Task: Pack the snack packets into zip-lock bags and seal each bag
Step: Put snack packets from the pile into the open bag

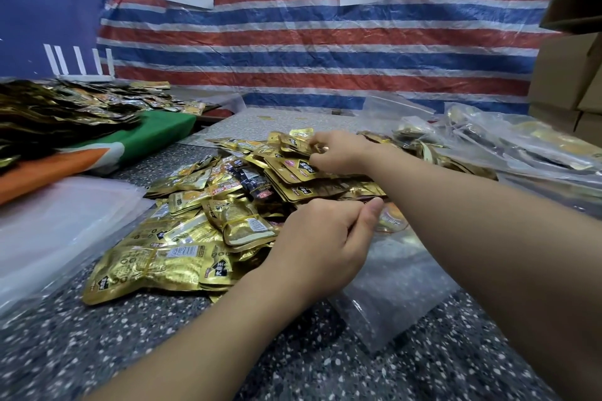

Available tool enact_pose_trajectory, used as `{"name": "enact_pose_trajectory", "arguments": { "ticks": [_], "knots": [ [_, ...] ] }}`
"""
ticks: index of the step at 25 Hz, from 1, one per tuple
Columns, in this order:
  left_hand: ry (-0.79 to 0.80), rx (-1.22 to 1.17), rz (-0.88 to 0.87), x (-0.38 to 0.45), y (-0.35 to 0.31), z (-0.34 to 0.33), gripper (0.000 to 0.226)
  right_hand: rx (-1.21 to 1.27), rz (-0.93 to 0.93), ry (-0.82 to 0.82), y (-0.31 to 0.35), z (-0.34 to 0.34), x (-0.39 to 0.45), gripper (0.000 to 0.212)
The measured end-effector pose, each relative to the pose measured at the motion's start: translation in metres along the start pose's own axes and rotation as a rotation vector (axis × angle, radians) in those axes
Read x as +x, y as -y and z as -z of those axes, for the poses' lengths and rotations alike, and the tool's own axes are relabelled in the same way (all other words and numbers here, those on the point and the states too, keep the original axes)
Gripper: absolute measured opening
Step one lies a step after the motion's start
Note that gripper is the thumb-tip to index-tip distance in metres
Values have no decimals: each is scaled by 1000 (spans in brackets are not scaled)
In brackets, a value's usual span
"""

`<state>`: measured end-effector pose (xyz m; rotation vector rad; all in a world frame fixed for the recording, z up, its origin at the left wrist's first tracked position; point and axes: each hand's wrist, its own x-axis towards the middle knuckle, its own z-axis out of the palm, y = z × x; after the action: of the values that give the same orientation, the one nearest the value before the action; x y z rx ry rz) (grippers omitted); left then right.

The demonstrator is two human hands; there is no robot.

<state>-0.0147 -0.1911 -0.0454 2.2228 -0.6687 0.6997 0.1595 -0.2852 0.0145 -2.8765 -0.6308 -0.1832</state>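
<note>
A heap of gold snack packets (202, 231) lies across the speckled table (163, 335). A clear zip-lock bag (394, 286) lies flat in front of me, its mouth toward the heap, with an orange-labelled packet (391, 221) showing at its opening. My left hand (322, 244) has its fingers curled and pinches the bag's top edge near that packet. My right hand (338, 153) reaches over the far side of the heap and grips a gold packet (296, 143) with its fingertips.
Filled clear bags (521, 146) pile up at the right. A stack of empty plastic bags (58, 231) lies at the left, beside a green and orange cloth (153, 133) with more packets on it. Cardboard boxes (566, 75) stand far right; a striped tarp (325, 52) hangs behind.
</note>
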Motion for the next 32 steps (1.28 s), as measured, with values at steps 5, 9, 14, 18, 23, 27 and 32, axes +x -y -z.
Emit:
{"name": "enact_pose_trajectory", "arguments": {
  "ticks": [5, 9, 14, 18, 23, 27, 32],
  "knots": [
    [16, 1, 1, -1, 0, 0, 51, -96, 48, -21, -2, 3, -4, 47],
    [18, 4, -3, -1, -1, 1, 52, -160, -6, -139, 1, -5, -2, 35],
    [7, 17, 2, -1, 3, 0, 49, 243, -154, -288, -6, 17, -4, 14],
    [7, 3, 12, -1, 4, 2, 42, 1039, -274, -343, -15, 53, -40, 15],
    [8, 4, 19, 4, 6, 8, 36, 1727, -221, -214, -29, 75, -112, 20],
    [-4, -14, 1, 4, 5, 12, 36, 1708, -60, -138, -42, 77, -148, 28],
    [-20, -14, -42, 5, 3, 14, 37, 1440, 192, -100, -51, 70, -153, 28]
  ]
}}
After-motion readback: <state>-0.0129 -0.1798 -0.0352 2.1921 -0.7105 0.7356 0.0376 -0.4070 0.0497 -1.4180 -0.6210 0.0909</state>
